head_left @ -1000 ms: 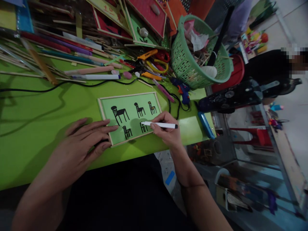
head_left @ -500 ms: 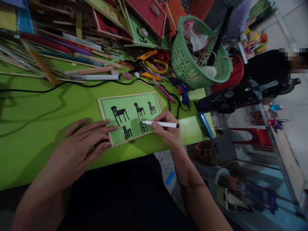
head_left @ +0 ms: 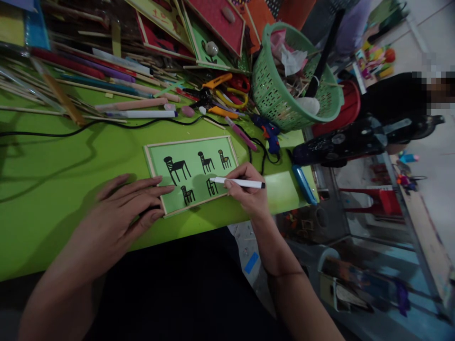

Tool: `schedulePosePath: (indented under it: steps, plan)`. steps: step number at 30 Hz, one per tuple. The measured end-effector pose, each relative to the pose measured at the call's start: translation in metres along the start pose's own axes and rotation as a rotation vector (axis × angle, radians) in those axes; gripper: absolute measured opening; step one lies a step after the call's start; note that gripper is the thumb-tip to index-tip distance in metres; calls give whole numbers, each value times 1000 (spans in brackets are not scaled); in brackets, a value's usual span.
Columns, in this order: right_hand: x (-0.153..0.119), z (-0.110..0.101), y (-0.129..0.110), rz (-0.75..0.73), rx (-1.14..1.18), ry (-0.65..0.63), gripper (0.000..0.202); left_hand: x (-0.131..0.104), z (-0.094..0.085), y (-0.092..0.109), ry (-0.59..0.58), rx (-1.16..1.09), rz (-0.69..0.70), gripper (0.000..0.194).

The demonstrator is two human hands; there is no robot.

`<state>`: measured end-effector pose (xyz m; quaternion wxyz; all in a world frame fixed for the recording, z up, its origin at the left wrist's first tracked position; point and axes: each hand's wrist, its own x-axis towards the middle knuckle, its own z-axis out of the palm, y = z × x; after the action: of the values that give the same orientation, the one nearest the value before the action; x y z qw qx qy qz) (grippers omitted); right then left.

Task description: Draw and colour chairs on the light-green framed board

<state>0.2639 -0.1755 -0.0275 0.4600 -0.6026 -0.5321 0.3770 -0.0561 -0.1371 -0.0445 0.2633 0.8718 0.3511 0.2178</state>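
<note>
A green card [head_left: 192, 163] framed with thin wooden sticks lies on the green table, bearing several black drawings of chairs. My right hand [head_left: 250, 192] grips a white marker [head_left: 243, 183] with a dark end, its tip at the top of the lower right chair drawing [head_left: 212, 187]. On the card's left edge rest the fingertips of my left hand [head_left: 131, 203], which lies flat with its fingers stretched out and holds nothing.
Behind the card runs a black cable [head_left: 138, 120], near a capped white marker [head_left: 142, 114] and scissors [head_left: 204, 97]. A glue gun [head_left: 269, 132] lies beside a green basket [head_left: 270, 85]. A blue object [head_left: 304, 184] sits at the table's right end. A person [head_left: 394, 99] is at far right.
Almost nothing differs. The marker tip stays at the lower right chair drawing, and my left hand has not moved.
</note>
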Motion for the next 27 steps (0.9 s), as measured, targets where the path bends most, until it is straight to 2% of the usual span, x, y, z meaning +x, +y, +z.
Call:
schedulePosePath:
  steps: [9, 15, 21, 27]
  plan:
    - [0, -2, 3, -25, 86, 14, 23, 0, 0, -1, -4, 17, 34, 27]
    - [0, -3, -1, -98, 106, 7, 17, 2, 0, 0, 10, 27, 55, 30]
    - [-4, -2, 4, -50, 164, 4, 22, 0, 0, 0, 22, 44, 70, 29]
    - [-5, -4, 6, -24, 107, 1, 22, 1, 1, -1, 15, 42, 68, 28]
